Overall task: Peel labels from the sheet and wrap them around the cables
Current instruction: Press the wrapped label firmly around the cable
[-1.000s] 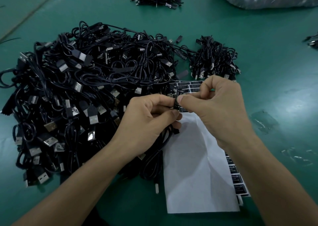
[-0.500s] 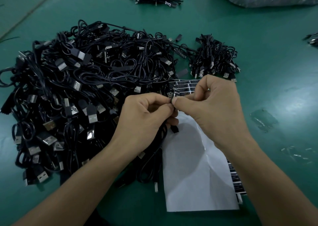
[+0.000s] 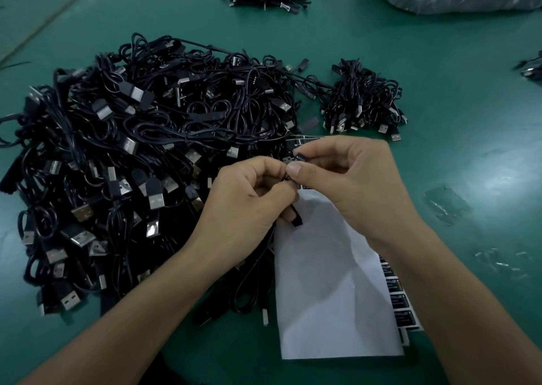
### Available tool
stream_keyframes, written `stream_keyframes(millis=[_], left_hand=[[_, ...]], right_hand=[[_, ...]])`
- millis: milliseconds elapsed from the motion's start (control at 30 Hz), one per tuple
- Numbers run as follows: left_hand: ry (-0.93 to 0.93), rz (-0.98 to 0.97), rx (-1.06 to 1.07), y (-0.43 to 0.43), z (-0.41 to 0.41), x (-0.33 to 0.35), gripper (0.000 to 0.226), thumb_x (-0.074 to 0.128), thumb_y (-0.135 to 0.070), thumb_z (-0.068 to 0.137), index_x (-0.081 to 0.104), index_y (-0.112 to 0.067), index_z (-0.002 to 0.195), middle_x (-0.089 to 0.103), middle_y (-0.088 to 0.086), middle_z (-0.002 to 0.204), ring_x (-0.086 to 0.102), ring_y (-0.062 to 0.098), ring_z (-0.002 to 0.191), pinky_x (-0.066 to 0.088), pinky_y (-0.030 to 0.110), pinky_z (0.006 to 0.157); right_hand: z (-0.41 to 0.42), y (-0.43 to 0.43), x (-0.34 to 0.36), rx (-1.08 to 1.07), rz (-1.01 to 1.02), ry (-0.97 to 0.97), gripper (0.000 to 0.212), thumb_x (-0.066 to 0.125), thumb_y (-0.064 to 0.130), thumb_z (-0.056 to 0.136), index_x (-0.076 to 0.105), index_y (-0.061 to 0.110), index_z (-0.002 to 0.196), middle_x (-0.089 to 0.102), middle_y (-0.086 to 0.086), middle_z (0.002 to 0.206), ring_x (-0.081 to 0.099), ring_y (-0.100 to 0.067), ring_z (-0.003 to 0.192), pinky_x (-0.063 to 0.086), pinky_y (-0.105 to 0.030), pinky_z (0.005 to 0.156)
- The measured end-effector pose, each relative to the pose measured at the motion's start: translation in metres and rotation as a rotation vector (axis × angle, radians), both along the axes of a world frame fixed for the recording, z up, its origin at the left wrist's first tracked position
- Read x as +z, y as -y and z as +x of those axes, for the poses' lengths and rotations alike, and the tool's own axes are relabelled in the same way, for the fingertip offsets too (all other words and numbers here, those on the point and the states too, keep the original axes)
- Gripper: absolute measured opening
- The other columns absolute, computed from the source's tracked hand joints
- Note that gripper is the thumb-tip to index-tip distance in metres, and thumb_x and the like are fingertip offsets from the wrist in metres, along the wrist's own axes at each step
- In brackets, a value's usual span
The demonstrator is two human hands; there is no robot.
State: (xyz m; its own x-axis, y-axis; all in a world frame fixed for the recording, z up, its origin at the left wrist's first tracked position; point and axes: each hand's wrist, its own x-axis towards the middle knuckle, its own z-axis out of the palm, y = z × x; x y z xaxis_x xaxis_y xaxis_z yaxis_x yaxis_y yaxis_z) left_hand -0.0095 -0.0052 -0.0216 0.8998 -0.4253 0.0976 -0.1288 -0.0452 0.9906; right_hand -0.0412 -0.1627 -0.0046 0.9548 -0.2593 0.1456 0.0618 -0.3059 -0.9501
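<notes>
Two hands meet above the top end of the label sheet [image 3: 328, 282] in the head view. The left hand [image 3: 249, 205] pinches a thin black cable [image 3: 296, 221] between thumb and curled fingers. The cable's small connector end hangs just below the knuckles, over the white backing. The right hand [image 3: 352, 185] pinches a black label [image 3: 300, 157] with thumb and forefinger, just beside the left fingertips. The fingers hide how far round the cable the label goes.

I judge the step in hand to be the wrap itself. To do it well, the left hand holds the cable taut. The right brings the label's two sticky halves together square so that the edges match. It then presses outward from the cable to flatten creases. The big heap of USB cables [image 3: 132, 164] lies beside the left hand, and a smaller pile [image 3: 363, 103] sits beyond the right. Which one takes finished cables I cannot tell.

The unpeeled labels [image 3: 400, 300] along the sheet's right edge carry white print on black. The letters "OLLER" can be read, and the rest is too small. No brand shows on the cables.
</notes>
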Motion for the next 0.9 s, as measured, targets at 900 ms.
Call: stream_keyframes(millis=[900], left_hand=[[-0.004, 0.045, -0.042, -0.001, 0.002, 0.002, 0.033, 0.05, 0.001, 0.1, 0.072, -0.021, 0.088, 0.073, 0.0, 0.074, 0.069, 0.013, 0.06, 0.052, 0.019, 0.053]], right_hand=[[0.002, 0.011, 0.0, 0.052, 0.046, 0.028, 0.02, 0.068, 0.004, 0.091, 0.076, 0.022, 0.086, 0.072, 0.007, 0.066, 0.064, -0.002, 0.06, 0.047, -0.01, 0.057]])
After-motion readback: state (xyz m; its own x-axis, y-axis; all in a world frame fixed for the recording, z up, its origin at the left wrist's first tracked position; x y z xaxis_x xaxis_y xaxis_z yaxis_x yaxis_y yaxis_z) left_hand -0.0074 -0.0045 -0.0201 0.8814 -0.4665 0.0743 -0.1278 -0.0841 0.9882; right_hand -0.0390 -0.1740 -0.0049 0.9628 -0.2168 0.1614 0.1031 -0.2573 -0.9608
